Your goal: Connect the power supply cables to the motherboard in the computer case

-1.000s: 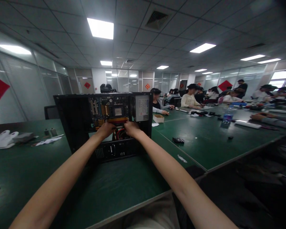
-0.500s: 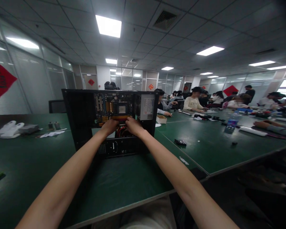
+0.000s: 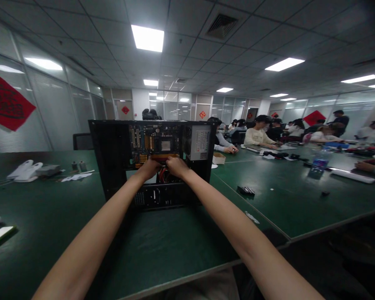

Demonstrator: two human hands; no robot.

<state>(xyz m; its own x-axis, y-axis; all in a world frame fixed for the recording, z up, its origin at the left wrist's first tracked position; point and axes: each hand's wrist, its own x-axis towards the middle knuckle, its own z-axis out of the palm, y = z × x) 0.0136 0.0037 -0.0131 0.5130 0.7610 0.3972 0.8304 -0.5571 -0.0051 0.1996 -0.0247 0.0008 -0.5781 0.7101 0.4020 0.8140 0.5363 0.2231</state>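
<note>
Recessed ceiling panels (image 3: 147, 38) supply even, cool light and burn out to white glare; the green table (image 3: 162, 246) lies dim, with soft shadows. Wide-angle distortion bends the edges (corners darken markedly). Distant people are soft, and the near forearms are slightly blurred.

I see a large open office under a grid ceiling (image 3: 90, 25) of white tiles, lit by bright rectangular light panels (image 3: 147, 38), with a dark air vent (image 3: 218, 26) between them. Glass partition walls (image 3: 59, 108) with blinds run along the left and far sides — red diamond-shaped paper decorations (image 3: 6, 101) hang on them. Long green-topped tables (image 3: 284, 200) fill the room; a dark chair back (image 3: 83, 141), I think, stands behind the nearest one.
</note>
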